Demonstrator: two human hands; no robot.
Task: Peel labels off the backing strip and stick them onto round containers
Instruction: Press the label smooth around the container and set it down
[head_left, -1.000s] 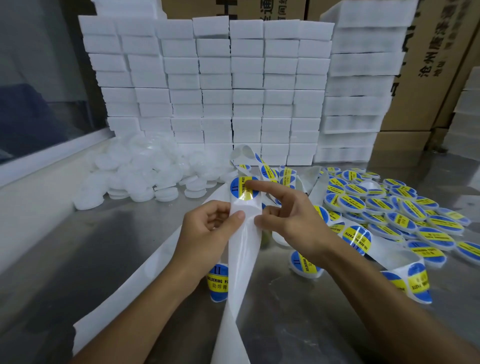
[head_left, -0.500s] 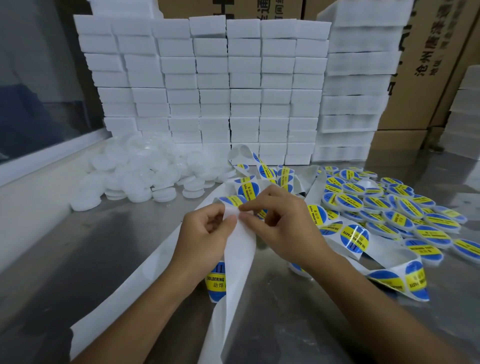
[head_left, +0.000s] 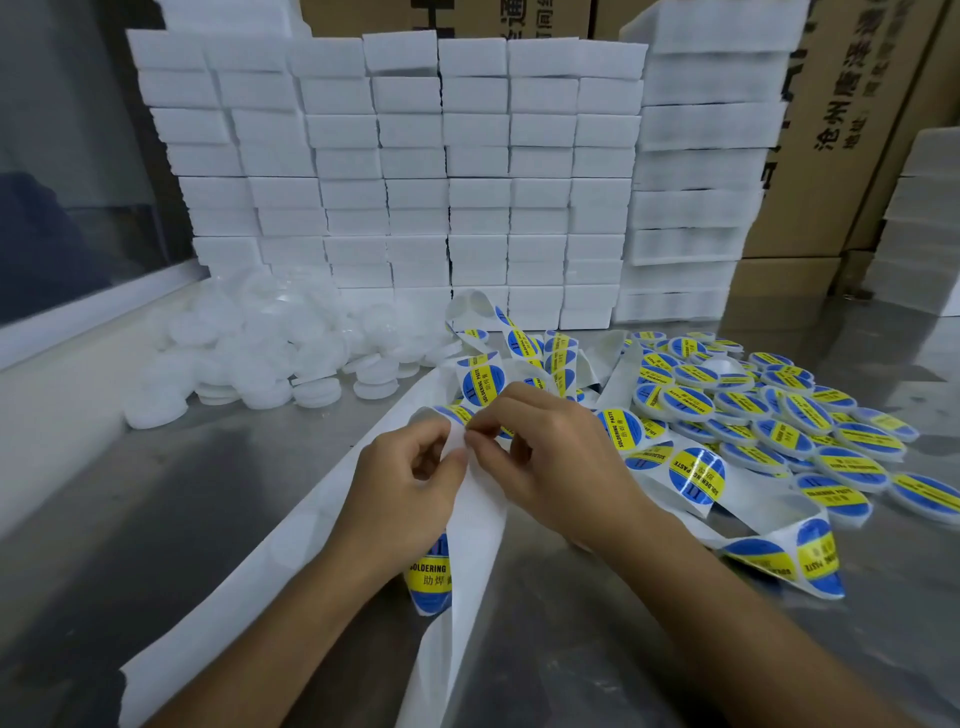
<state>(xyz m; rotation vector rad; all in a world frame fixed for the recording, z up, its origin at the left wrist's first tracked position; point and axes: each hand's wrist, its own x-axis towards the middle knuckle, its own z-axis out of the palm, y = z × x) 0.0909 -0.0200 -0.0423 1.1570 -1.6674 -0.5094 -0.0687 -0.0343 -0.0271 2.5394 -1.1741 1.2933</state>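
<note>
White strip (head_left: 470, 525) pinched by left hand (head_left: 400, 499); right hand (head_left: 550, 462) pinching label (head_left: 457, 414) at 12 o'clock should peel slowly (avoiding creases).

"SOLDERING PASTE", "助焊" on round labels (head_left: 429, 571)

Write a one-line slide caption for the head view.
Both hands, left hand and right hand, pinch a label on the backing strip, labelled containers piled alongside.

Stacked white foam blocks (head_left: 415, 156), cardboard boxes (head_left: 852, 130)
</note>
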